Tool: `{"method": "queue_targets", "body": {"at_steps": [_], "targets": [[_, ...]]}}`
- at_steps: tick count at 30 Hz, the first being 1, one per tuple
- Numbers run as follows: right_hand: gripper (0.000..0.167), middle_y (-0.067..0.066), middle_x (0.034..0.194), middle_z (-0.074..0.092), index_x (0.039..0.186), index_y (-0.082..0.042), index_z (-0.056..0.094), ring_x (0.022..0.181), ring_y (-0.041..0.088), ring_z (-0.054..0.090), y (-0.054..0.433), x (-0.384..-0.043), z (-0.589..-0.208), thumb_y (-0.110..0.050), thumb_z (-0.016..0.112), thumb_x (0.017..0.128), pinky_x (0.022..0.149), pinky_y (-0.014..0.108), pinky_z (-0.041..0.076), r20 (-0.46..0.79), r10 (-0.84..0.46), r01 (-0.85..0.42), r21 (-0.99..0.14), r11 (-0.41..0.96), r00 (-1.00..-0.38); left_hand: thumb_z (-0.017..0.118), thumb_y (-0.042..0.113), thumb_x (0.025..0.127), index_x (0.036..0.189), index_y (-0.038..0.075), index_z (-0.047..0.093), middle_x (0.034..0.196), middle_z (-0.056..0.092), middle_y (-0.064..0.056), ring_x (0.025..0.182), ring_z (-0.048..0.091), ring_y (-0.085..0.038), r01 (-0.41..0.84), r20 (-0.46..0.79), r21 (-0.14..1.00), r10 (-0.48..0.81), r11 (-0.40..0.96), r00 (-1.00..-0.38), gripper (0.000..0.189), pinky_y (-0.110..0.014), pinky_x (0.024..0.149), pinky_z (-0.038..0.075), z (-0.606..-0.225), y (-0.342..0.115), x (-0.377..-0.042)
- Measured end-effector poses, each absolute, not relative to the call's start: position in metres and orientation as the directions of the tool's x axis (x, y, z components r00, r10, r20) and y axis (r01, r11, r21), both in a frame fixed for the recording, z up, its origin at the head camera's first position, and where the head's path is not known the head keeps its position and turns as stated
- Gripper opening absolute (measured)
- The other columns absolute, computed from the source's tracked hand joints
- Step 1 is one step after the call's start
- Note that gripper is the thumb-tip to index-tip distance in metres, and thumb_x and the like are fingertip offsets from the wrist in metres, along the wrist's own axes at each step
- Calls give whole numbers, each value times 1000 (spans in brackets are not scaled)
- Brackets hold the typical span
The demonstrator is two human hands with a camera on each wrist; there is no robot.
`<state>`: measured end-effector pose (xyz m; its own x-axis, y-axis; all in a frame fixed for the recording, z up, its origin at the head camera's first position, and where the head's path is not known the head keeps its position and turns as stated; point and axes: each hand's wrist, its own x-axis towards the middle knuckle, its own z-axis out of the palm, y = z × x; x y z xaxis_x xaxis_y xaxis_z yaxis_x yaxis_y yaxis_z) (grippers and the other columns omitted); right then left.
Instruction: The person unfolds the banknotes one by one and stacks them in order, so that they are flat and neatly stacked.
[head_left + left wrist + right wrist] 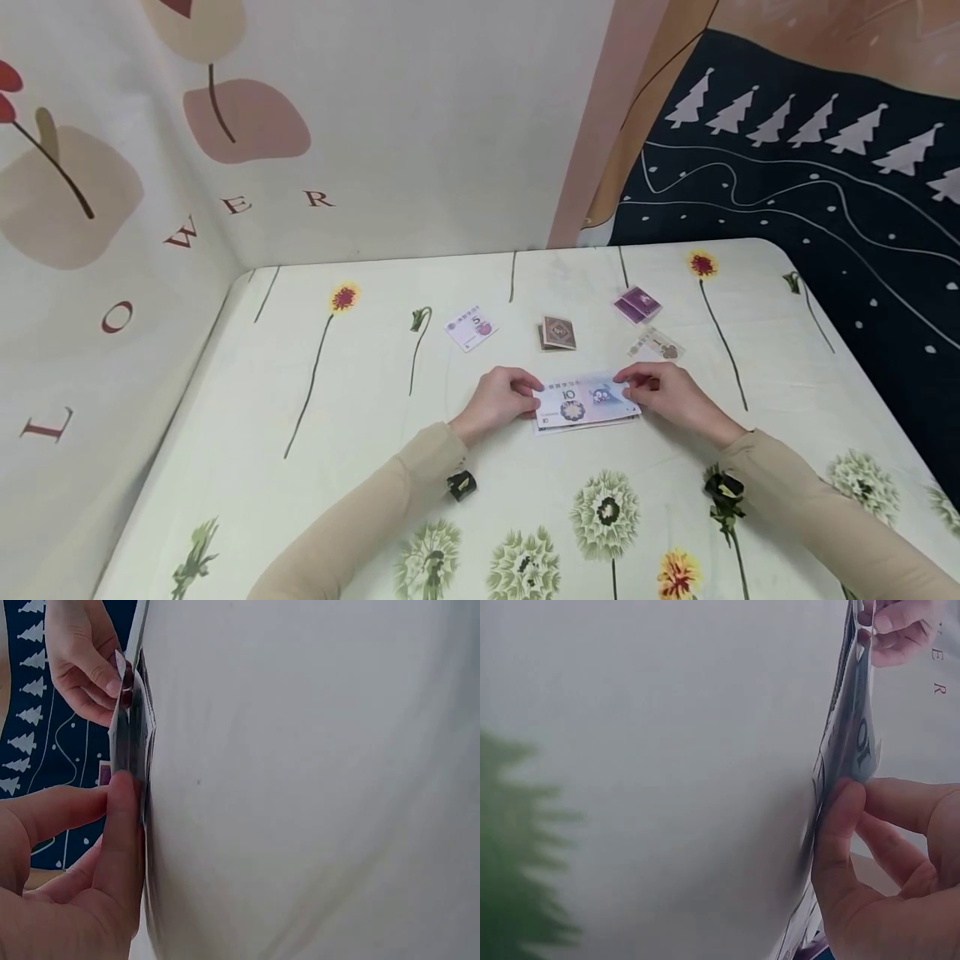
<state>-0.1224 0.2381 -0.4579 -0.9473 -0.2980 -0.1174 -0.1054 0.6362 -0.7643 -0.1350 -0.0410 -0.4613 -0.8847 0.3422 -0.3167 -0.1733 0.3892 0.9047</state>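
Between the two hands, in the head view, is a pale blue and purple play banknote (587, 402) marked 10, with the edge of another paper note (577, 427) showing beneath it. My left hand (497, 403) pinches the banknote's left end between thumb and fingers. At the opposite end, my right hand (672, 400) pinches it the same way. Both wrist views show the paper nearly edge-on, the left thumb (121, 825) and the right thumb (838, 832) along one side of it.
Beyond the hands lie a note marked 5 (472, 328), a folded brown note (558, 332), a folded purple note (638, 305) and a pale beige note (657, 342). The flower-print tablecloth (247, 400) meets a printed curtain (420, 167) at the back.
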Motion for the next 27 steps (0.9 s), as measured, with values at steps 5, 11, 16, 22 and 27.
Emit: {"method": "queue_targets", "body": {"at_steps": [5,11,16,22,27], "targets": [[19,3,85,63,105,1,70,76,18,58,237,-122,-458,0,65,87,58,25,47,-126,-290,-99,-751,652,-949,70,-7,80,97,-4,70,76,59,-6,63,61,-12,-137,-302,896,353,422,-885,18,-24,61,56,-459,-40,-136],[18,4,84,61,103,1,69,75,18,57,235,-122,-455,-1,65,86,56,25,47,-137,-294,-95,-750,655,-946,70,-6,80,97,-5,71,73,58,-5,59,63,-12,-124,-302,892,369,434,-879,17,-24,59,56,-457,-39,-136],[18,5,84,59,103,1,69,73,18,56,233,-123,-453,-2,67,85,55,25,46,-150,-291,-84,-750,657,-945,69,-8,80,96,-5,71,70,57,-4,57,62,-12,-103,-290,889,375,446,-881,17,-23,57,55,-458,-41,-138],[18,6,84,59,102,1,69,71,18,54,232,-123,-451,-1,69,84,56,25,45,-154,-290,-81,-747,660,-945,68,-7,78,97,-4,72,66,58,-2,55,61,-11,-86,-290,877,380,472,-879,19,-20,54,52,-457,-41,-139],[20,6,84,58,102,2,70,71,18,53,232,-123,-454,0,70,82,59,26,45,-148,-282,-79,-747,660,-948,66,-6,78,97,-1,73,62,57,-1,48,55,-10,-86,-297,866,368,493,-881,20,-17,45,43,-459,-41,-139]]}}
